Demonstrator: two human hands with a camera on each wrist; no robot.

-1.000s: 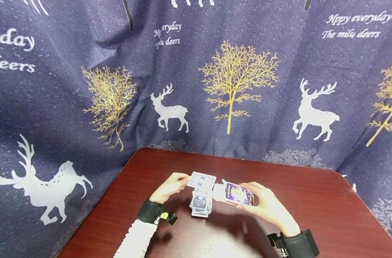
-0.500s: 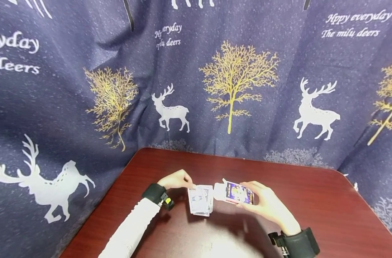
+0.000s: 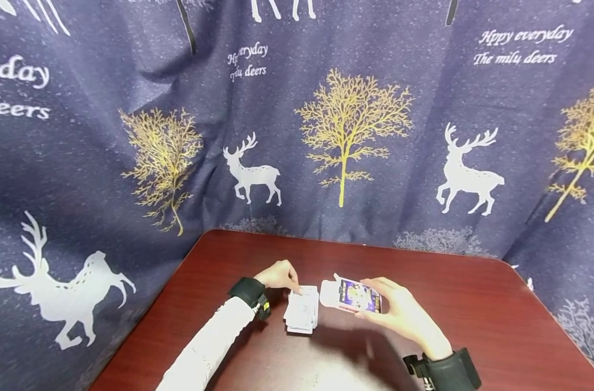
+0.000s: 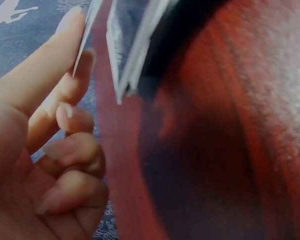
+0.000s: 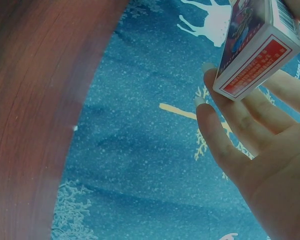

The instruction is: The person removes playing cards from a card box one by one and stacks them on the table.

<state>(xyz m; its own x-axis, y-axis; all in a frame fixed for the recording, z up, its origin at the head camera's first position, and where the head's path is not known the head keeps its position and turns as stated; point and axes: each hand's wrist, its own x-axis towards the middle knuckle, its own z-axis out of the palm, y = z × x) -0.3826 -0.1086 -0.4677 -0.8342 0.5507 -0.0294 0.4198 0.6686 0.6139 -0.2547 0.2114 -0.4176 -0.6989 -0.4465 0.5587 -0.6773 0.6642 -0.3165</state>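
Note:
My left hand [image 3: 279, 275] pinches a playing card [image 4: 88, 37] between thumb and forefinger, with its other fingers curled beneath. That card lies over a pile of playing cards [image 3: 301, 317] on the table, with a narrow gap between card and pile in the left wrist view [image 4: 135, 45]. My right hand [image 3: 399, 304] grips a purple and white card box [image 3: 360, 296], thumb on one side and fingers on the other. Its white flap [image 3: 329, 294] hangs out toward the pile. In the right wrist view the box's closed end shows a red printed panel [image 5: 257, 65].
The pile and both hands are over a reddish-brown table [image 3: 473, 304] with rounded far corners. A dark blue cloth [image 3: 297, 119] with deer and tree prints hangs behind and beside it. Black straps with small cameras circle both wrists.
My left hand has brought the card from beyond the pile back over it, turning the card lengthwise with the pile. My right hand keeps the box almost still.

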